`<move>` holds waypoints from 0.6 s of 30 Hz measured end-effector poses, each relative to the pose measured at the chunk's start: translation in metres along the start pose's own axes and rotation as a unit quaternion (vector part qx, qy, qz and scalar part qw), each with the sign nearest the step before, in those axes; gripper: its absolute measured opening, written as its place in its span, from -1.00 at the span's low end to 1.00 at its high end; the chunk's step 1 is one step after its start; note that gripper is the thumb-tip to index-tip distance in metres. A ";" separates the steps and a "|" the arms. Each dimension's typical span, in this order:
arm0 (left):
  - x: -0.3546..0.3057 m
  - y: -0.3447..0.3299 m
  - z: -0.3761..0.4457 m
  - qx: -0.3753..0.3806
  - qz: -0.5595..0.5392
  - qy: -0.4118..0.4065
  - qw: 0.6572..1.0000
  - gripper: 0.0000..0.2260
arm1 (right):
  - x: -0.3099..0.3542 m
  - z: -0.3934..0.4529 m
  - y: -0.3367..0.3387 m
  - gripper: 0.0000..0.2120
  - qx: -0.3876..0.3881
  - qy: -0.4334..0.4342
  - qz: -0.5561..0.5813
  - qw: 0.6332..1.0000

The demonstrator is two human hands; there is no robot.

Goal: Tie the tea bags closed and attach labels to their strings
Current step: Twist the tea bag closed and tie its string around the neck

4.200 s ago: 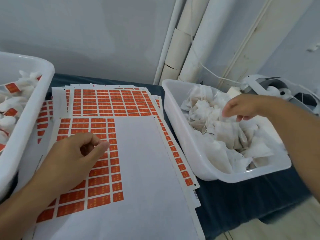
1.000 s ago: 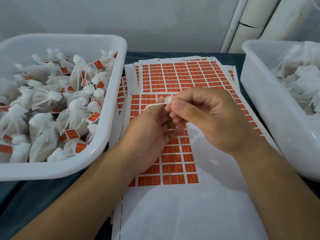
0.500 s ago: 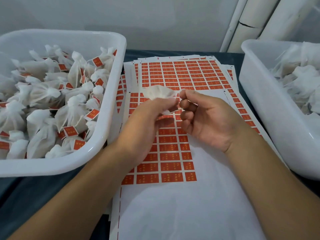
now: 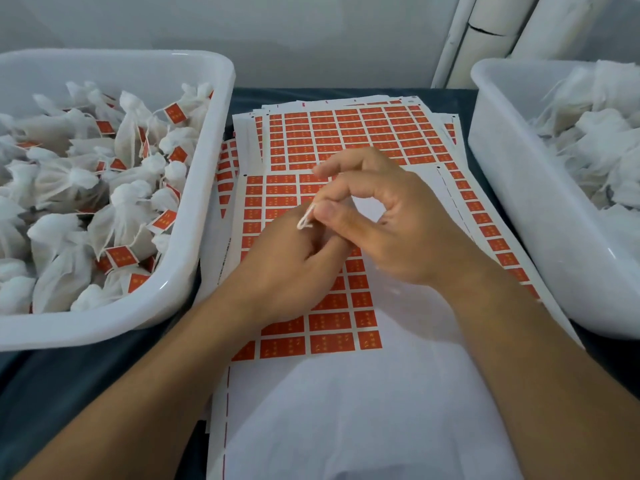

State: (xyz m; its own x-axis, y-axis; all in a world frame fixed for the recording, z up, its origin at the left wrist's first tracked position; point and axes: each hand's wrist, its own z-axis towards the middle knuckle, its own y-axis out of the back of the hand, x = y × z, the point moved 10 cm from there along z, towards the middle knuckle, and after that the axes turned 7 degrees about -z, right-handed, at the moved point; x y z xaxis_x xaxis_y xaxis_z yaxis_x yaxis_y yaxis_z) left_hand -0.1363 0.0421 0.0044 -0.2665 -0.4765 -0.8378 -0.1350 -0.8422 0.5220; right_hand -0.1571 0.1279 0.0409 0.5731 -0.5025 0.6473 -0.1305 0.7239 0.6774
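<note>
My two hands meet over the sheets of orange labels (image 4: 346,140) in the middle of the table. My right hand (image 4: 391,226) pinches a small loop of white string (image 4: 306,218) between thumb and forefinger. My left hand (image 4: 291,265) is curled underneath it, its fingers closed around the tea bag, which is hidden inside the fist. On the left, a white tub (image 4: 204,188) holds several tied tea bags (image 4: 69,178) with orange labels on their strings. A second white tub (image 4: 512,188) on the right holds untied white tea bags (image 4: 602,133).
Label sheets (image 4: 363,403) lie stacked on a dark blue tablecloth (image 4: 69,386), the near part of the top sheet peeled bare. White pipes (image 4: 485,39) stand against the wall at the back right.
The white tea bag seen above my left fingers half a second ago has gone into my fist. My right hand has come over and now pinches the string loop.
</note>
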 end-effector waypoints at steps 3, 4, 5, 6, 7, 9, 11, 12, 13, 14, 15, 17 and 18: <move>-0.004 -0.008 -0.002 0.035 -0.040 -0.005 0.999 -0.70 | -0.003 -0.001 -0.003 -0.89 0.035 -0.007 0.065 0.997; -0.005 -0.009 -0.003 0.043 -0.067 -0.002 0.997 -0.68 | -0.005 -0.001 -0.004 -0.87 0.045 -0.015 0.101 0.994; -0.004 -0.009 -0.003 0.048 -0.093 0.006 0.994 -0.66 | -0.007 -0.001 -0.004 -0.85 0.051 -0.023 0.123 0.991; -0.002 -0.009 -0.004 0.051 -0.112 0.019 0.992 -0.63 | -0.009 0.000 -0.003 -0.83 0.050 -0.028 0.124 0.991; 0.000 -0.009 -0.004 0.050 -0.125 0.033 0.990 -0.60 | -0.009 0.000 -0.001 -0.81 0.043 -0.028 0.110 0.993; 0.005 -0.006 -0.004 0.035 -0.133 0.053 0.989 -0.56 | -0.010 0.002 0.003 -0.80 0.024 -0.026 0.078 0.996; 0.012 -0.002 -0.003 0.013 -0.120 0.073 0.990 -0.56 | -0.011 0.002 0.004 -0.81 0.013 -0.024 0.067 0.997; 0.015 0.000 -0.002 0.004 -0.115 0.081 0.990 -0.57 | -0.011 0.002 0.005 -0.82 0.009 -0.023 0.063 0.998; 0.018 0.001 -0.001 -0.004 -0.118 0.087 0.989 -0.59 | -0.011 0.002 0.005 -0.81 0.006 -0.023 0.059 0.998; 0.021 0.002 -0.001 -0.010 -0.126 0.095 0.987 -0.60 | -0.011 0.001 0.006 -0.81 0.002 -0.021 0.056 0.998; 0.026 0.002 -0.001 -0.019 -0.139 0.107 0.984 -0.61 | -0.010 0.001 0.007 -0.81 -0.001 -0.019 0.054 0.998; 0.036 0.005 -0.001 -0.051 -0.166 0.135 0.976 -0.63 | -0.008 0.001 0.010 -0.82 -0.009 -0.012 0.051 0.999; 0.041 0.007 -0.001 -0.064 -0.176 0.155 0.970 -0.62 | -0.006 0.001 0.011 -0.82 -0.011 -0.010 0.049 0.999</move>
State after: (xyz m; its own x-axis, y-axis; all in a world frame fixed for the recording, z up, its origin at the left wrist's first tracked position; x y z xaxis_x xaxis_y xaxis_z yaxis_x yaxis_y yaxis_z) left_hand -0.1472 0.0167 -0.0266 0.0768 -0.1903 -0.9787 -0.0409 -0.9814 0.1876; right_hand -0.1632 0.1384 0.0445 0.5423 -0.4387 0.7166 -0.1665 0.7799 0.6034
